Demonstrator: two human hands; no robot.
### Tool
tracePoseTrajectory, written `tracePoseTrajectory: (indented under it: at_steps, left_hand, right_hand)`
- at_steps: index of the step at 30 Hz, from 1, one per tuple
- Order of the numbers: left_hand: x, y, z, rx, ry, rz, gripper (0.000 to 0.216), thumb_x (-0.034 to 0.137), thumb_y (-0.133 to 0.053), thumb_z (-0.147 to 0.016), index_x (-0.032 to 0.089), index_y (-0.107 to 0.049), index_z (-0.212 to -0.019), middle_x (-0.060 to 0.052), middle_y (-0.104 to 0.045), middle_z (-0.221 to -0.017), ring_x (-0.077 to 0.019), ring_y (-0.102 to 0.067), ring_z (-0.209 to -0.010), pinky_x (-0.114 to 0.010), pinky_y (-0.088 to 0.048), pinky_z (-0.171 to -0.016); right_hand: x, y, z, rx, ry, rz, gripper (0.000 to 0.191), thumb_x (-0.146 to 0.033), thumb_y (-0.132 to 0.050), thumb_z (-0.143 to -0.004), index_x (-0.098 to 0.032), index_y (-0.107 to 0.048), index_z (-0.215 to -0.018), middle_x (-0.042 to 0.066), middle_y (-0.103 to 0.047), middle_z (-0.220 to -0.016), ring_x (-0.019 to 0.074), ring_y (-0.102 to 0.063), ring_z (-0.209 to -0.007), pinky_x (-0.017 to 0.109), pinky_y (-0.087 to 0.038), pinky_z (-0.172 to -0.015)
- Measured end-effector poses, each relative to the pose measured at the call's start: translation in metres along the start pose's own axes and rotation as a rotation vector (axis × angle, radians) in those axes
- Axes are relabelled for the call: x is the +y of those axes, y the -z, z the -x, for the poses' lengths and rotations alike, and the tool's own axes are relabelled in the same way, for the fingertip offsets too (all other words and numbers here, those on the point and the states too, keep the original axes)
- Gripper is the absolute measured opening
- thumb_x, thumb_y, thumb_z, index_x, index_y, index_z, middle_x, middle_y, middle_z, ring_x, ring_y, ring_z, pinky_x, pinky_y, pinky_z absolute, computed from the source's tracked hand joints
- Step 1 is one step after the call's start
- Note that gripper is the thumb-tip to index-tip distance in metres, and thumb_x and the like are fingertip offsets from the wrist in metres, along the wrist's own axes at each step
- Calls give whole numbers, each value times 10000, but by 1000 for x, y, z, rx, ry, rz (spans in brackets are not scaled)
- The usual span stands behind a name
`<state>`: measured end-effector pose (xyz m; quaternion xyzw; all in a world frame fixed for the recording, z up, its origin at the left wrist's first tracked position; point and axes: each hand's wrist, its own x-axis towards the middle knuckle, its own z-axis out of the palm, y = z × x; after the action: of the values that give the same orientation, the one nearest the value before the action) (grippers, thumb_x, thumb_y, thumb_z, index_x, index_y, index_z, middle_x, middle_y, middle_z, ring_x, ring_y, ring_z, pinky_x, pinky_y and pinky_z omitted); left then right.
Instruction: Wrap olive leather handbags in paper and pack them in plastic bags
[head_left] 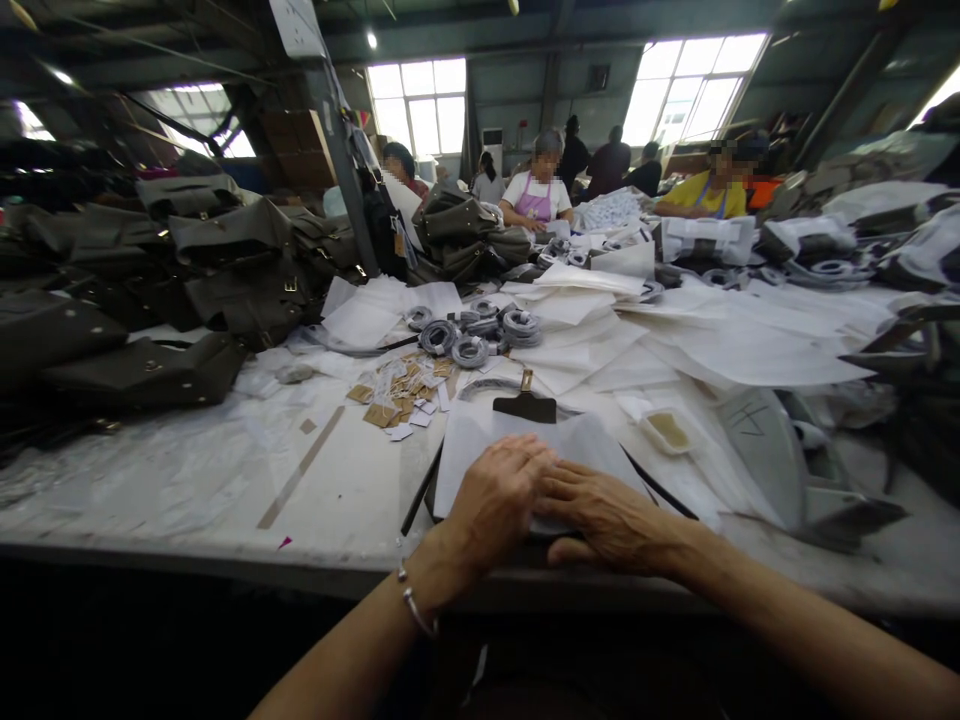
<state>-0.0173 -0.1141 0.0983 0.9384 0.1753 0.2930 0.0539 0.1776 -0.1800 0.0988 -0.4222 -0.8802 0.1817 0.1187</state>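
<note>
Under both hands, a dark bag lies at the table's front edge, mostly covered by a sheet of white tissue paper. Its black flap tab with a brass-coloured clasp shows beyond the sheet, and dark straps stick out at both sides. My left hand, with a silver bangle at the wrist, rests on the paper, its fingers extended to the right. Flat on the paper from the other side lies my right hand, fingers stretched out, thumb apart. The fingertips of both hands meet and overlap. Neither hand grips anything visible.
Brown and white tags lie behind the bag, near several coiled grey straps. White paper sheets spread at right. Dark bags are piled at left beside a post. Co-workers are across the table.
</note>
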Motion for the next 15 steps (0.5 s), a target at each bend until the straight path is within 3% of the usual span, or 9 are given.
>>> tracePoseTrajectory:
  at_steps: [3, 5, 8, 11, 15]
  left_hand:
    - [-24, -35, 0, -250, 166, -61, 382, 91, -435, -918, 115, -573, -1274, -130, -651, -1285, -214, -588, -1228, -397, -448, -1089]
    - [-32, -52, 7, -298, 237, -100, 402, 95, -405, -936, 118, -556, -1307, -128, -607, -1350, -217, -548, -1280, -406, -401, -1125]
    - [-31, -64, 16, -295, 265, -148, 424, 98, -363, -958, 136, -531, -1346, -121, -552, -1416, -217, -488, -1340, -414, -351, -1153]
    - [-28, -65, 17, -308, 263, -168, 424, 101, -352, -968, 140, -519, -1357, -114, -548, -1422, -210, -478, -1347, -406, -339, -1156]
    - [-29, -65, 15, -305, 277, -132, 413, 118, -387, -973, 168, -513, -1362, -73, -531, -1445, -197, -463, -1356, -397, -304, -1181]
  right_hand:
    - [6, -2, 3, -36, -82, -75, 599, -580, -508, -937, -229, -518, -1423, 111, -433, -1520, 272, -346, -1433, 495, -191, -1202]
    - [13, -5, 5, -11, -184, -169, 504, -522, -447, -982, -236, -569, -1379, 86, -468, -1497, 254, -392, -1409, 476, -208, -1202]
    - [20, -2, 3, 78, -324, -257, 410, -417, -457, -983, -222, -645, -1292, 66, -597, -1384, 234, -537, -1291, 393, -357, -1135]
    - [11, 13, -15, 61, -430, -116, 355, -343, -485, -952, -187, -703, -1185, 98, -697, -1227, 264, -648, -1127, 370, -484, -981]
    - [-13, 29, -56, -63, -492, 210, 303, -283, -485, -942, -142, -749, -987, 154, -752, -992, 286, -708, -933, 350, -521, -797]
